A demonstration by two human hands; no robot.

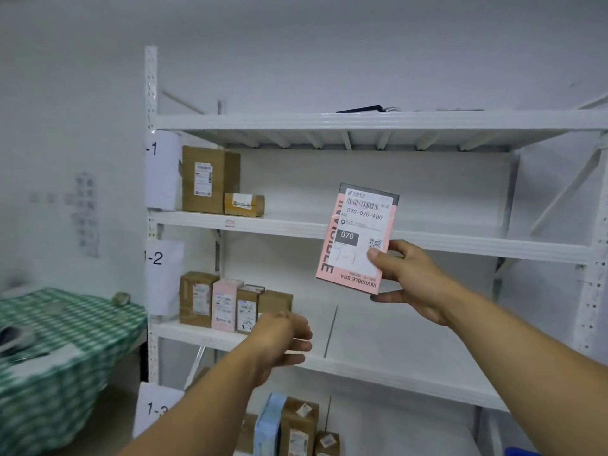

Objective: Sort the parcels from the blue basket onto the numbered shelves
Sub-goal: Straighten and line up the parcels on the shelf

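My right hand [411,281] grips the lower right corner of a flat pink parcel [357,238], held upright in front of the white shelf rack [362,121], label facing me with "070-070-A80" printed on it. My left hand [283,340] hovers blurred in front of the shelf marked 1-2 [154,258], fingers loosely curled, holding nothing. Shelf 1-1 [153,149] carries two brown boxes [210,179] at its left end. Shelf 1-2 holds a row of brown and pink parcels [227,304]. Shelf 1-3 [156,409] has a blue parcel [268,426] and brown boxes. The blue basket is out of view.
A table with a green checked cloth [59,350] stands at the left beside the rack, with small items on it. A dark flat object [362,109] lies on the top shelf. The right parts of shelves 1-1 and 1-2 are bare white board.
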